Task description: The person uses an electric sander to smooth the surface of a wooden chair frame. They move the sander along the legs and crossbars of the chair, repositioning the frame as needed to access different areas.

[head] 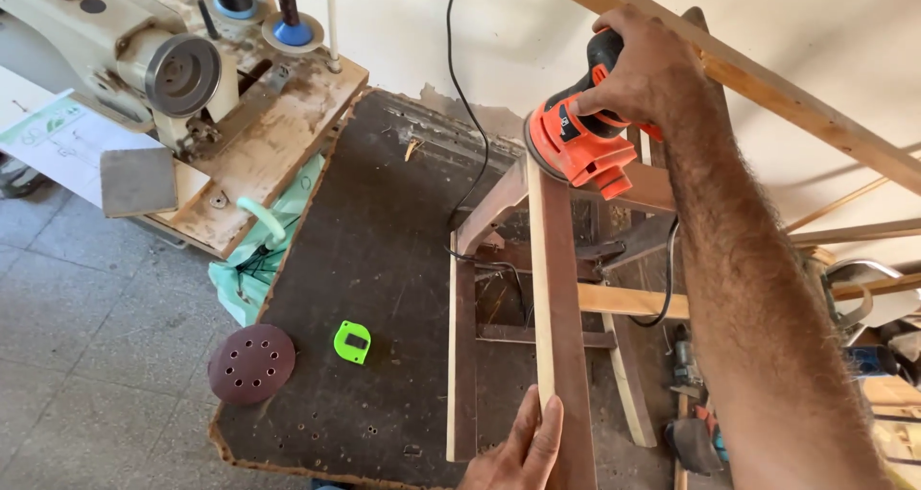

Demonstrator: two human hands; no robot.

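My right hand [643, 68] grips the black top of an orange orbital sander [576, 144], whose round pad presses sideways against the far end of a wooden chair leg [556, 308]. The leg belongs to a brown wooden chair frame [480, 260] lying on its side on a dark workbench [355, 260]. My left hand [523, 452] holds the near end of that leg at the bottom of the view, fingers against its edge. The sander's black cord [465, 87] runs up along the wall.
A round maroon sanding disc [252, 362] with holes and a small bright green plastic piece [352, 342] lie on the bench's near left. A sewing machine [125, 48] with thread cones stands at the upper left. Wooden slats [815, 116] lean at the right above scattered tools.
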